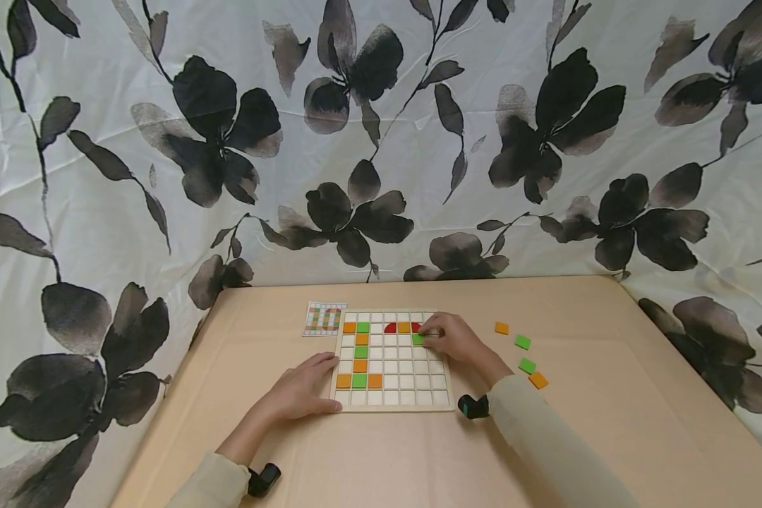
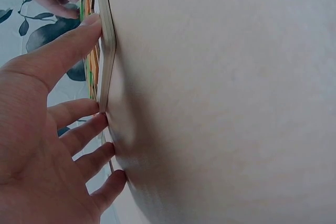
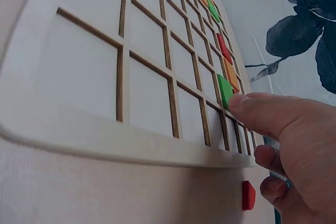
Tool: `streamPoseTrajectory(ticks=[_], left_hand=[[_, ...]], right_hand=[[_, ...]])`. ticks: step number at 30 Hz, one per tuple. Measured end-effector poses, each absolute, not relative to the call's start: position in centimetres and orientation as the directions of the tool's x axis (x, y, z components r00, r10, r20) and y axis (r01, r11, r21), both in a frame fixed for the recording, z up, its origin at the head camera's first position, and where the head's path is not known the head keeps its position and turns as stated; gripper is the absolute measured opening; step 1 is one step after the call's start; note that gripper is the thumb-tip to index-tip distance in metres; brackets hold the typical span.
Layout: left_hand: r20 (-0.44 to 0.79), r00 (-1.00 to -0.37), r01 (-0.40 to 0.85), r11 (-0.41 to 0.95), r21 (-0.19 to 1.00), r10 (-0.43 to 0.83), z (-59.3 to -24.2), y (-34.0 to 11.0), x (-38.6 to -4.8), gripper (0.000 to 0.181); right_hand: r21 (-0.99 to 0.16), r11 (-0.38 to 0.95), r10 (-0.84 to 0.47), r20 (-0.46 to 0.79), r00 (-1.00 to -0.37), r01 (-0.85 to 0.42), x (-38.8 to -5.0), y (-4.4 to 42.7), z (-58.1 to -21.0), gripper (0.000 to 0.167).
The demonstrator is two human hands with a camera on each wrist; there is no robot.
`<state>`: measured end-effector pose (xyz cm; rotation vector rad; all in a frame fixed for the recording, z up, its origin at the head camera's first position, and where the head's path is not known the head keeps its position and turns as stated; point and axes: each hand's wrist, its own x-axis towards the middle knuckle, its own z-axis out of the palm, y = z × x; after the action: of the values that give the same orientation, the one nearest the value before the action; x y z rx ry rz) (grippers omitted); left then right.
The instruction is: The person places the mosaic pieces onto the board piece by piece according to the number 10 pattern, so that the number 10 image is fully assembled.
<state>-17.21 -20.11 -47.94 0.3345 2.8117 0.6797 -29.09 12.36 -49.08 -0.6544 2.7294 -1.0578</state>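
Note:
A wooden grid board (image 1: 394, 408) lies on the table with orange, green and red tiles in some of its cells. My left hand (image 1: 301, 388) rests along its left edge; in the left wrist view the fingers are spread and the fingertips touch the board's side. At the upper right, my right hand (image 1: 454, 339) pinches a red tile (image 1: 415, 327) in the top row, its far part covered by the fingers. The right thumb is close to a green tile (image 3: 225, 91). Beside the board, below the right fingers, is another red tile (image 3: 248, 195).
A small pattern card (image 1: 323, 319) lies by the board's upper left corner. Loose orange tiles (image 1: 502, 328) and green tiles (image 1: 523, 341) lie to the right on the table (image 1: 381, 458). A flowered cloth (image 1: 381, 155) hangs behind the table.

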Motion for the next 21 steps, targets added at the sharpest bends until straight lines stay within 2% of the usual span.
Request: streamPoseTrajectory(ticks=[9,21], left_hand=[[-0.165,-0.947,0.173,0.87,0.462,0.276,-47.9,-20.1,-17.3,0.086],[-0.173,-0.945,0.171,0.868,0.465,0.279,-47.9,-20.2,-17.3,0.087]], right_hand=[[-0.68,0.662,-0.406,0.028,-0.913,-0.315,-28.6,14.4,-48.6,0.021],[-0.638,0.719,-0.372,-0.015,-0.928,-0.277,-27.5,17.6,-48.4,0.025]])
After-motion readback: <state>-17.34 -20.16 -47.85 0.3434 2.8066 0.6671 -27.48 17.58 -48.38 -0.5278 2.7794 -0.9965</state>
